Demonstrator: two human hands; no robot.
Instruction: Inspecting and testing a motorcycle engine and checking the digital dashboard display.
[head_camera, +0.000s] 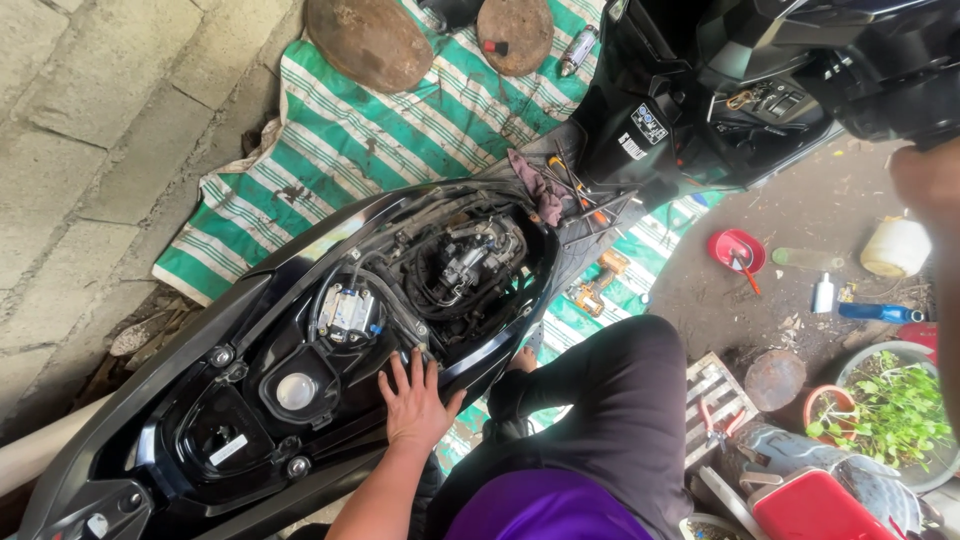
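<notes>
A black scooter (250, 300) lies across the view with its seat off, baring the engine and hoses (470, 260) and a grey unit with blue plugs (345, 312). My left hand (415, 400) rests flat, fingers spread, on the near edge of the scooter's body beside that open bay and holds nothing. My right hand (928, 178) is a blurred shape at the right edge, next to the scooter's dark handlebar (890, 90); its fingers are not visible. My black-trousered knee (620, 400) is bent beside the scooter.
Screwdrivers (572, 185) and a rag (545, 200) lie on the footboard. A green-striped tarp (400, 130) holds two rusty discs (370, 40) and a yellow drill (595, 285). A red bowl (737, 250), bottles (823, 293), potted plants (900, 410) and a crate with pliers (715, 415) sit right.
</notes>
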